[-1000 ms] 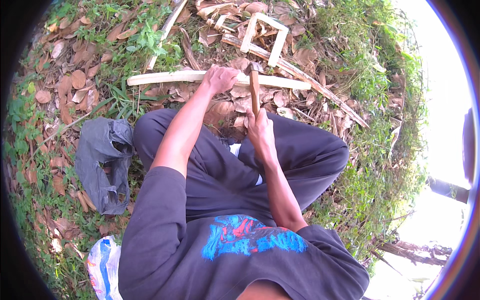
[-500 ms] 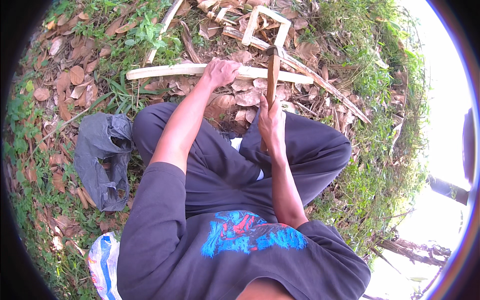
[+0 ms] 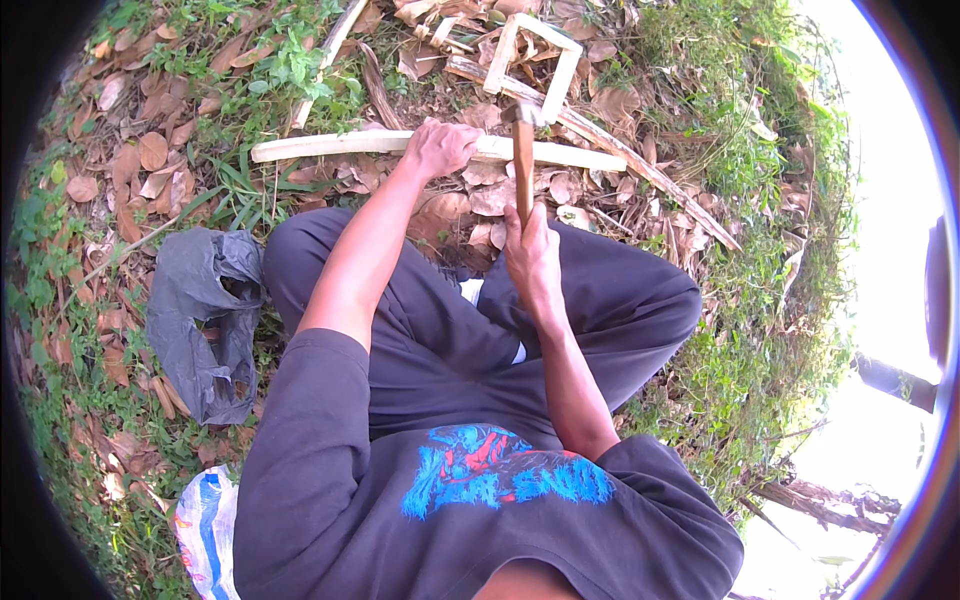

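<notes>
A long, pale wooden strip (image 3: 335, 146) lies crosswise on the leaf litter in front of my crossed legs. My left hand (image 3: 441, 148) is closed around it near its middle; whether the fingers also pinch something small there is hidden. In my right hand (image 3: 534, 250) is a hammer (image 3: 524, 165), gripped by its wooden handle. The hammer's metal head is up at the far end, over or just beyond the strip and to the right of my left hand. I cannot tell whether head and strip touch.
Beyond the strip lie a small rectangular wooden frame (image 3: 497, 58), a long rough stick (image 3: 680, 190) and another pale strip (image 3: 330, 60). A torn dark plastic bag (image 3: 200, 330) sits by my left knee, with a white and blue bag (image 3: 207, 530) nearer me. Dry leaves and grass cover the ground.
My right hand and the hammer have shifted left, and the hammer's head has dropped slightly toward me. My left hand stays on the strip.
</notes>
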Tool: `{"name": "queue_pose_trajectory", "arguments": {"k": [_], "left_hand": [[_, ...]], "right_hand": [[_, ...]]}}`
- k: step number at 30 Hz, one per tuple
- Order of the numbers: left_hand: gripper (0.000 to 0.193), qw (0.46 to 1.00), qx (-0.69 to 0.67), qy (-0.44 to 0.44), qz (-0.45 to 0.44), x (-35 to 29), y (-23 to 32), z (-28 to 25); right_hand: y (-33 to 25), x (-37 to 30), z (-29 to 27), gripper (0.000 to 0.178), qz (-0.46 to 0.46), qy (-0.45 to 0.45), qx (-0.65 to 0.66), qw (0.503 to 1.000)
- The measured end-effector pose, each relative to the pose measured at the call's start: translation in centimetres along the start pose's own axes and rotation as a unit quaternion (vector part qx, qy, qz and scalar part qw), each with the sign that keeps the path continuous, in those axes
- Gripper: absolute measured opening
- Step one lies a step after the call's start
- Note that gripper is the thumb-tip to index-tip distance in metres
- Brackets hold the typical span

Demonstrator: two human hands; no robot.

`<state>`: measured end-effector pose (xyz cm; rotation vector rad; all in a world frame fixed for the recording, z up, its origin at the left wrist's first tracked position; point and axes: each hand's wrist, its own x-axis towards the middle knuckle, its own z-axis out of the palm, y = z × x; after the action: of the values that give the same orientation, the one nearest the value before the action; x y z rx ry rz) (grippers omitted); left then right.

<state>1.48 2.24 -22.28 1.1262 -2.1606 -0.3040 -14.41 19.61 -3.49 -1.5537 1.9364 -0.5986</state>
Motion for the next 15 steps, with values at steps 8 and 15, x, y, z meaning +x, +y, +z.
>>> {"name": "queue_pose_trajectory", "arguments": {"k": [8, 15], "left_hand": [[0.028, 0.995, -0.006, -0.091, -0.043, 1.1, 1.6, -1.7], [0.026, 0.995, 0.006, -0.093, -0.047, 1.1, 1.9, -1.7]], "right_hand": [[0.9, -0.7, -0.1, 0.033, -0.007, -0.010, -0.020, 1.000], [-0.4, 0.8, -0.6, 0.033, -0.026, 0.044, -0.019, 0.999]]}}
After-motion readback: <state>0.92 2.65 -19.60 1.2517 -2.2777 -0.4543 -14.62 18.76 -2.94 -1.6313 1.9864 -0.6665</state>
